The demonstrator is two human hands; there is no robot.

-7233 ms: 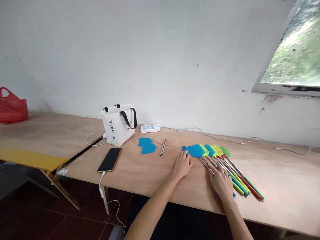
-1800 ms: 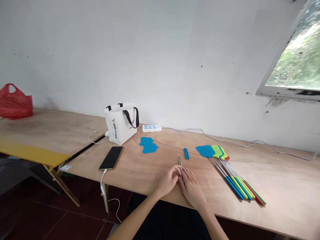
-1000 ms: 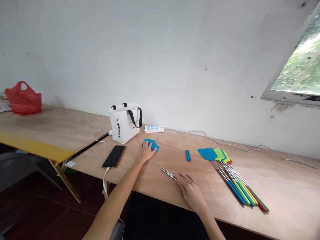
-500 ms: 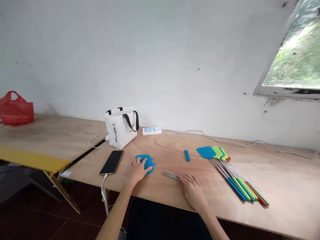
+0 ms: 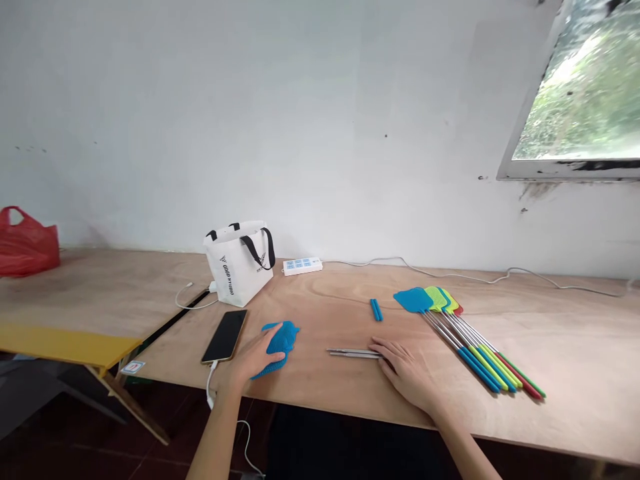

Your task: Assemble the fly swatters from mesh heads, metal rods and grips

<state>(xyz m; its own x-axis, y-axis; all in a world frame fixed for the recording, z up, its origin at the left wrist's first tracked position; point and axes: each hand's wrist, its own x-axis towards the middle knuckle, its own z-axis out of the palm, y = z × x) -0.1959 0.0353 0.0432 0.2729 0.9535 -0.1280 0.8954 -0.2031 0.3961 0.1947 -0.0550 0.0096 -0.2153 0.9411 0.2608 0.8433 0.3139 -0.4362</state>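
My left hand point(image 5: 256, 355) rests on blue mesh fly swatter heads point(image 5: 283, 341), apparently a small stack. Thumb and forefinger reach over them from the left; the other fingers are mostly hidden. Flat on the wood lies my right hand point(image 5: 403, 370), fingers stretched out. Its fingertips are at the right ends of several thin silver metal rods point(image 5: 353, 353). Two short blue handle tubes point(image 5: 376, 310) lie side by side farther back. To the right is a fanned row of assembled fly swatters point(image 5: 465, 340), with blue, yellow-green and red heads and coloured handles.
A phone point(image 5: 225, 337) on a white cable lies left of my left hand. Behind it stand a white bag point(image 5: 239, 263) with black handles and a power strip point(image 5: 303, 266), its cord running along the wall. A red plastic bag point(image 5: 29, 247) sits far left.
My left hand and the blue swatter heads have slid left and turned slightly. My right hand has moved right, uncovering more of the rods, which now lie more level. The view has shifted a little.
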